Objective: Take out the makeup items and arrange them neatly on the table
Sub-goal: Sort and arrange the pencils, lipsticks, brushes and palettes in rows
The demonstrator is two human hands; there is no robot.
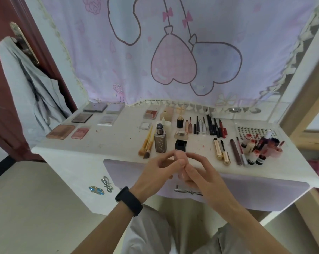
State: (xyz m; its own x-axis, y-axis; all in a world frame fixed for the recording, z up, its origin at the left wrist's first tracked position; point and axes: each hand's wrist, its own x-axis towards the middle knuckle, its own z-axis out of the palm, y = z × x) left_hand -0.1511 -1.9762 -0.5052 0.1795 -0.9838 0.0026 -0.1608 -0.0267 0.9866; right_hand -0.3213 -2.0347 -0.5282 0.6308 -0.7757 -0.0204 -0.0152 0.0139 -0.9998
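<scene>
Both hands met just above the front edge of the desk (109, 142), and between them was a small pink tube (179, 155). The left hand (155, 173), the one with the black wristband, had its fingers curled round the upper part of the tube. The right hand (200, 171) pinched the lower part, so each grip was closed on the same thing. The tube was mostly hidden by fingers, but its long axis seemed to run away from the person, with the rounded end toward the desk.

Just beyond that end stood a black cap (180, 144), its opening turned up, close to the fingertips and about equally near to both hands. To its left stood a foundation bottle (160, 139) beside some brushes (147, 143), and to its right lay two gold tubes (221, 151).

I judged that the cap belonged to the tube, and that the coming move depended on bringing the far end straight over this opening
</scene>
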